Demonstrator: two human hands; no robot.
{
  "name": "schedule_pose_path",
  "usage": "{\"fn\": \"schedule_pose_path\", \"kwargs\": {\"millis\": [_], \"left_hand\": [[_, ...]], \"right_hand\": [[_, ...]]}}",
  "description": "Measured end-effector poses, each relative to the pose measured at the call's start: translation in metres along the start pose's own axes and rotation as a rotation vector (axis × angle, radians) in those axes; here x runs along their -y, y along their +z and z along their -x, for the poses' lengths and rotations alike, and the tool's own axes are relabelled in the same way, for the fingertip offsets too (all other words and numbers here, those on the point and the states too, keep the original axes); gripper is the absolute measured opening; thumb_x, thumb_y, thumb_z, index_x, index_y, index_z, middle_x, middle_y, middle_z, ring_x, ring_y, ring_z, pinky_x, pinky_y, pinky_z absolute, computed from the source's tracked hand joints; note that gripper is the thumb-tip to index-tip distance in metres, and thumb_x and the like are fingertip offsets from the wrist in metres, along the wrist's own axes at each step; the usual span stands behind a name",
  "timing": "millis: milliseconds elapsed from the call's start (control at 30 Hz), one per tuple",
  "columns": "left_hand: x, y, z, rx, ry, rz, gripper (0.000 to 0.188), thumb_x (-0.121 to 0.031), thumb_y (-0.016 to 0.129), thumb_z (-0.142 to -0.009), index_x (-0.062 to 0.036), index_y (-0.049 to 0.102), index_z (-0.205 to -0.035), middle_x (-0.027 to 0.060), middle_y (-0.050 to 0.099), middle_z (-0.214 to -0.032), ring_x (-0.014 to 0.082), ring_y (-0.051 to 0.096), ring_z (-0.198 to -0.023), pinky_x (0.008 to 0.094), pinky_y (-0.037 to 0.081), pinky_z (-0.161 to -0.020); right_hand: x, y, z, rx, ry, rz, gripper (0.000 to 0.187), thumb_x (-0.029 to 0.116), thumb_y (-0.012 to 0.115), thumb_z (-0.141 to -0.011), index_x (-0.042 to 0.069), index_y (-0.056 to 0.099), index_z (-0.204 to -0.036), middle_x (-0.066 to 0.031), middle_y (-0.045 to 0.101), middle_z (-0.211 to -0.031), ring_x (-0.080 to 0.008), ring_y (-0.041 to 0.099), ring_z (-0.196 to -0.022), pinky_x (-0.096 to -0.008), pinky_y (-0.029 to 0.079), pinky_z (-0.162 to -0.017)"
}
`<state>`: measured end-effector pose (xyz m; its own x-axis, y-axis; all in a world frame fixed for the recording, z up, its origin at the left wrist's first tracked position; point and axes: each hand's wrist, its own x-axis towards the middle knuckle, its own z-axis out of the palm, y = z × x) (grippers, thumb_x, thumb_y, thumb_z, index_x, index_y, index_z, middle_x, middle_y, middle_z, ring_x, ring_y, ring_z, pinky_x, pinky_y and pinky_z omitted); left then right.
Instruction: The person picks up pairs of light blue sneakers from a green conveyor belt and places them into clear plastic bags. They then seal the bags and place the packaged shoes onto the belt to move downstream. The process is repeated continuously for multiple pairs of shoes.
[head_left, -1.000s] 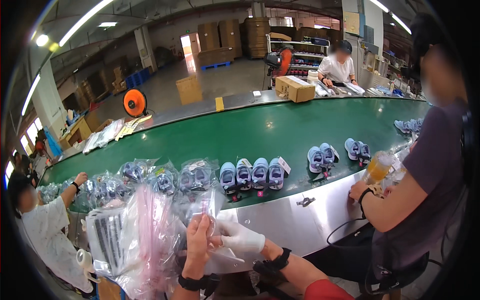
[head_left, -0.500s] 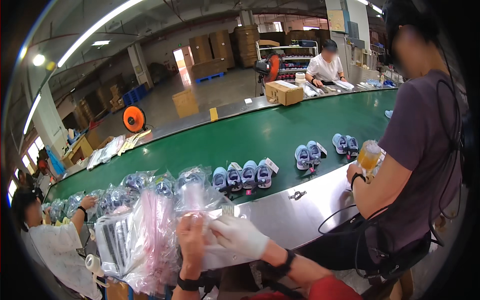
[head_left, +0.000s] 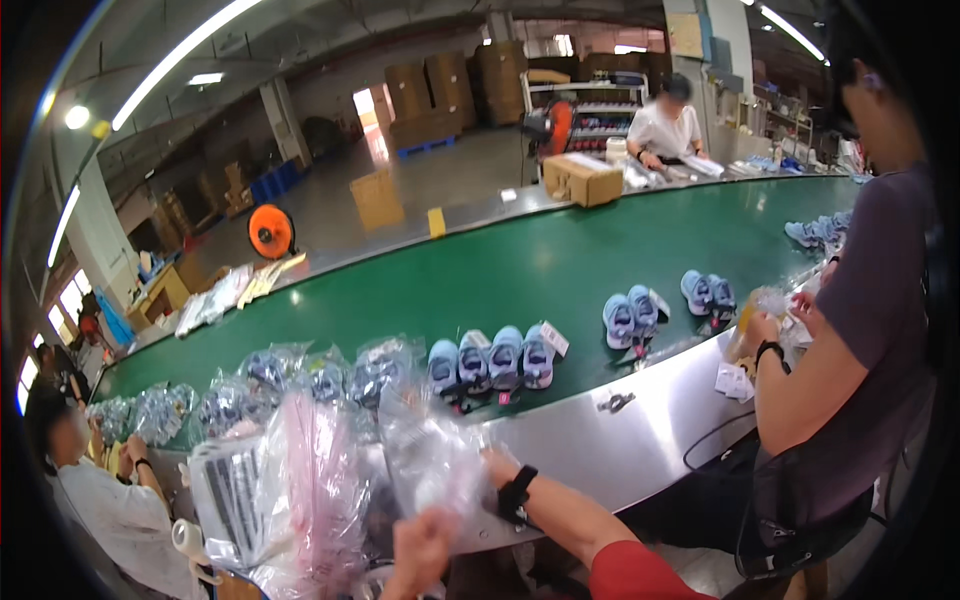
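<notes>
A clear plastic bag (head_left: 430, 450) hangs open at the near edge of the conveyor. My right hand (head_left: 498, 468) reaches into or behind this bag from the right; its fingers are hidden by the film and blur. Below the bag, my left hand (head_left: 425, 545) is closed at its lower edge, smeared by motion, seemingly gripping the film. Left of my hands lies a pile of flat clear bags with pink edges (head_left: 315, 470). Past the bag, light blue small shoes (head_left: 505, 355) stand in pairs on the green belt, some with white tags.
Bagged shoes (head_left: 265, 375) line the green belt (head_left: 520, 270) on the left. A metal ledge (head_left: 570, 425) runs along the near side. One co-worker (head_left: 880, 300) stands close at right, another (head_left: 120, 490) at left. A cardboard box (head_left: 583, 180) sits on the far ledge.
My right hand has moved up and into or behind the bag, and my left hand has dropped lower. The bag has spread wider. The co-worker at right has shifted rightward in view.
</notes>
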<state>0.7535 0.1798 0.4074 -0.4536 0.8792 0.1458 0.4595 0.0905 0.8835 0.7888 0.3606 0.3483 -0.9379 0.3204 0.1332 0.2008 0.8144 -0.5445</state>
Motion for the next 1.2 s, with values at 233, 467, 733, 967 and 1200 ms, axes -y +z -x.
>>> {"fn": "schedule_pose_path", "kwargs": {"millis": [233,467,733,967,1200], "left_hand": [[0.027,-0.04,-0.059,-0.645,-0.061,0.458,0.015,-0.012,0.06,-0.089,-0.0052,0.055,-0.077,-0.0057,0.048,-0.068,0.0024,0.039,-0.059,0.0186,0.029,-0.051],[0.032,-0.028,-0.048,-0.65,-0.101,0.461,0.01,-0.009,0.059,-0.087,-0.004,0.055,-0.079,-0.0046,0.051,-0.071,0.004,0.043,-0.067,0.0195,0.032,-0.058],[0.036,-0.039,-0.038,-0.538,-0.047,0.449,0.009,-0.007,0.058,-0.087,-0.003,0.058,-0.095,-0.001,0.057,-0.083,0.0064,0.051,-0.073,0.0188,0.04,-0.064],[0.021,-0.037,-0.033,-0.583,-0.072,0.501,0.005,-0.006,0.062,-0.084,-0.0028,0.059,-0.083,-0.0057,0.051,-0.069,0.0025,0.042,-0.062,0.0179,0.032,-0.056],[0.019,-0.042,-0.032,-0.48,-0.036,0.576,0.002,-0.004,0.062,-0.084,-0.0031,0.06,-0.085,-0.0063,0.053,-0.07,0.0017,0.044,-0.061,0.018,0.032,-0.054]], "right_hand": [[0.044,-0.01,0.002,0.0,-0.111,-0.106,0.017,0.019,0.051,-0.087,0.007,0.061,-0.092,-0.0167,0.062,-0.089,-0.0319,0.063,-0.078,-0.0409,0.05,-0.069],[-0.032,-0.089,-0.034,-0.475,0.271,-0.121,0.035,0.037,0.058,-0.085,0.007,0.061,-0.103,-0.0144,0.066,-0.081,-0.0281,0.065,-0.075,-0.0398,0.05,-0.063],[-0.087,0.012,-0.12,-0.106,0.575,0.433,0.041,0.051,0.062,-0.072,0.017,0.069,-0.094,-0.0101,0.063,-0.099,-0.0275,0.059,-0.097,-0.0433,0.039,-0.082],[-0.097,-0.021,-0.074,-0.08,0.407,0.287,0.048,0.057,0.059,-0.073,0.016,0.068,-0.096,-0.0137,0.062,-0.098,-0.0285,0.06,-0.095,-0.043,0.041,-0.082],[-0.094,-0.03,-0.046,0.063,0.175,0.48,0.043,0.047,0.062,-0.069,0.017,0.065,-0.099,-0.0149,0.063,-0.094,-0.0287,0.061,-0.094,-0.0444,0.042,-0.081]]}}
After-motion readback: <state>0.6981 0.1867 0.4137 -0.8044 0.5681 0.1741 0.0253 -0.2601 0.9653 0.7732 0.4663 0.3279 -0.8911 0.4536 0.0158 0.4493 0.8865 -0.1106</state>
